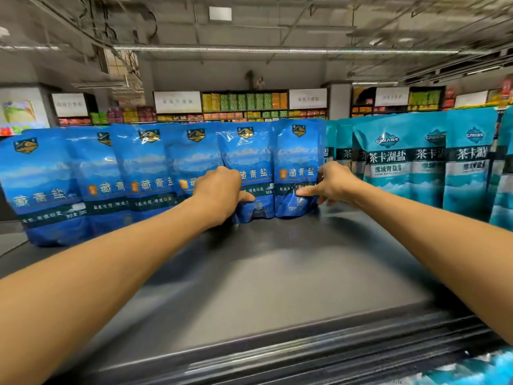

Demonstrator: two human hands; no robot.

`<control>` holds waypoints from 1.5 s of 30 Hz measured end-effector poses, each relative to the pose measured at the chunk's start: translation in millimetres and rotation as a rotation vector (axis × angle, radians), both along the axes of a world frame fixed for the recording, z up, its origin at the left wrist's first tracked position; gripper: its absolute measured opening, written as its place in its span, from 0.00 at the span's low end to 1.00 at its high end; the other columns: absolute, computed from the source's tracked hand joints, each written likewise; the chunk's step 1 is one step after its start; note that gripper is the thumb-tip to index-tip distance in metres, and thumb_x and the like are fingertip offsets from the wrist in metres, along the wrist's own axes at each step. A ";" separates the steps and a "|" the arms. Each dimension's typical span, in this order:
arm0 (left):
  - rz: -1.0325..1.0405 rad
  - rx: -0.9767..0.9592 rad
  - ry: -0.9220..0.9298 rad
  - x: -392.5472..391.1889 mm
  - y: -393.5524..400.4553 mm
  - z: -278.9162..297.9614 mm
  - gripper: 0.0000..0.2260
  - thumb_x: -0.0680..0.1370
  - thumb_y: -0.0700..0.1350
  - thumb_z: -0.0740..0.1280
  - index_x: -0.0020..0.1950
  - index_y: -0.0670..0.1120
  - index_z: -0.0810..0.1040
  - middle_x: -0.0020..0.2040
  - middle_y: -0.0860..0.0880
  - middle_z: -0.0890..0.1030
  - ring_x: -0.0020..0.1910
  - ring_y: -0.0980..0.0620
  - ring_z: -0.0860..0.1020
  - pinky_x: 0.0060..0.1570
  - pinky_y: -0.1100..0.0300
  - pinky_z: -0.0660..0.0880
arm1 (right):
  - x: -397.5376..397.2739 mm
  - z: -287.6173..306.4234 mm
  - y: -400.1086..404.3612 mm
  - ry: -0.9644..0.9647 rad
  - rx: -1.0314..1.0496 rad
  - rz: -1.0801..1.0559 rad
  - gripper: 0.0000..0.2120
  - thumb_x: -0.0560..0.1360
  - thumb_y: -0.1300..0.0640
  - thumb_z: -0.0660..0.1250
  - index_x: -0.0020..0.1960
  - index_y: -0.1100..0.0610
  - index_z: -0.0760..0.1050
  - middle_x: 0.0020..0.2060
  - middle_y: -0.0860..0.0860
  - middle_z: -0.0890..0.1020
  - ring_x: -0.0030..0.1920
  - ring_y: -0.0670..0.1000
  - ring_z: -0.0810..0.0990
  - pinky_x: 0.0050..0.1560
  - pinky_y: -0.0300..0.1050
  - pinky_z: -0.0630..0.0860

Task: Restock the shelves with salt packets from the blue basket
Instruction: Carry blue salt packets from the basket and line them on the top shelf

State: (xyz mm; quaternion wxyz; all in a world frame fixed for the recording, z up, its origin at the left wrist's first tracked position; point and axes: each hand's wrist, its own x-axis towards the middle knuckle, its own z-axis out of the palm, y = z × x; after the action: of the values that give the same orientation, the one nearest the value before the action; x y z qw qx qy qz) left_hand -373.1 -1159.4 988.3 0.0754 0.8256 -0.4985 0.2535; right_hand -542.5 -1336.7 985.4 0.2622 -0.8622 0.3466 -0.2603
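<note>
No basket in view; the only thing holding stock is the top shelf (277,273), a dark grey deck with a row of upright salt packets along its far edge and bare metal in front. Six blue packets (144,173) stand side by side from the left, overlapping a bit, glossy plastic pouches with a sky-and-mountain print, a gold-and-dark crest near the top, and a dark band of small text lower down. The big lettering looks mirrored, reads roughly 藏青盐; small print too blurred to read. Right of them stand teal packets (402,168), several deep, with a diamond logo "CAKA", a dark band reading 茶卡湖盐, and a white label under it I can't make out. Your left hand (219,194) is on the fifth blue packet (249,173), fingers curled round its left edge and thumb pressed on the front. Your right hand (331,182) has the sixth packet (297,168), last blue one before the teal, thumb on its front and fingers wrapped round its right edge. Both packets stand on the shelf, touching each other. Another teal pack (477,368) shows blurred at bottom right, below the shelf lip. Background shelves and white signs are unreadable.
</note>
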 end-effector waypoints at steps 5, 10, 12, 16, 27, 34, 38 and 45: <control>0.021 -0.016 -0.106 10.5 0.3 -6.8 0.24 0.77 0.64 0.64 0.39 0.44 0.68 0.31 0.47 0.67 0.29 0.47 0.67 0.25 0.57 0.55 | 4.5 -1.0 3.6 0.003 0.009 -0.018 0.16 0.69 0.49 0.79 0.39 0.55 0.73 0.37 0.54 0.83 0.35 0.52 0.86 0.30 0.44 0.82; -0.007 -0.034 -0.144 17.6 4.7 -8.7 0.22 0.78 0.66 0.63 0.43 0.46 0.68 0.32 0.49 0.67 0.28 0.49 0.66 0.25 0.58 0.56 | -1.7 -4.5 7.5 0.036 0.090 0.058 0.25 0.73 0.46 0.76 0.64 0.55 0.75 0.54 0.57 0.84 0.42 0.55 0.86 0.42 0.51 0.85; -0.019 -0.040 -0.139 18.9 7.1 -8.3 0.22 0.78 0.66 0.62 0.42 0.47 0.67 0.30 0.49 0.68 0.27 0.50 0.66 0.25 0.58 0.57 | -3.4 -6.0 10.5 0.026 0.126 0.066 0.27 0.73 0.47 0.75 0.67 0.56 0.73 0.58 0.58 0.83 0.44 0.56 0.86 0.47 0.54 0.85; -0.041 -0.048 -0.121 15.5 10.4 -9.7 0.24 0.79 0.67 0.60 0.35 0.49 0.62 0.29 0.49 0.69 0.27 0.50 0.70 0.26 0.58 0.59 | -5.2 -8.4 12.1 0.027 0.129 0.051 0.27 0.73 0.45 0.75 0.65 0.59 0.75 0.57 0.59 0.83 0.46 0.57 0.86 0.49 0.53 0.84; -0.135 -0.187 -0.117 -10.4 5.1 -9.1 0.27 0.79 0.65 0.61 0.31 0.46 0.65 0.25 0.49 0.69 0.25 0.51 0.67 0.27 0.59 0.63 | -7.4 -11.9 8.9 0.004 0.149 0.069 0.26 0.71 0.43 0.77 0.63 0.54 0.76 0.55 0.54 0.84 0.44 0.52 0.84 0.39 0.46 0.78; -0.152 -0.158 -0.070 -17.0 8.4 -6.0 0.25 0.81 0.62 0.59 0.33 0.46 0.65 0.27 0.48 0.69 0.28 0.47 0.72 0.34 0.53 0.72 | -12.1 -9.5 11.9 0.018 0.166 0.053 0.22 0.68 0.43 0.79 0.54 0.55 0.78 0.48 0.53 0.84 0.43 0.51 0.83 0.39 0.45 0.78; -0.181 -0.169 0.036 -14.0 26.7 -3.2 0.25 0.81 0.58 0.60 0.29 0.43 0.68 0.22 0.47 0.74 0.27 0.46 0.78 0.36 0.53 0.79 | -22.9 -5.7 26.6 0.106 0.192 0.037 0.20 0.70 0.45 0.78 0.52 0.53 0.74 0.44 0.52 0.81 0.42 0.51 0.83 0.39 0.44 0.75; -0.258 -0.303 0.353 -26.8 88.3 -4.7 0.20 0.80 0.54 0.64 0.35 0.41 0.76 0.29 0.47 0.79 0.29 0.53 0.78 0.35 0.56 0.73 | -40.9 -2.3 119.1 -0.189 0.021 0.127 0.11 0.77 0.52 0.71 0.43 0.59 0.76 0.34 0.54 0.81 0.32 0.47 0.81 0.31 0.42 0.71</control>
State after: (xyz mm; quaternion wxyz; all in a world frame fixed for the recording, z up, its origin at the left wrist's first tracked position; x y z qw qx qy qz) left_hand -399.8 -1071.0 983.6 0.3155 0.7660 -0.5351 0.1654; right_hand -583.4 -1217.7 983.1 0.3188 -0.8513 0.2675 -0.3196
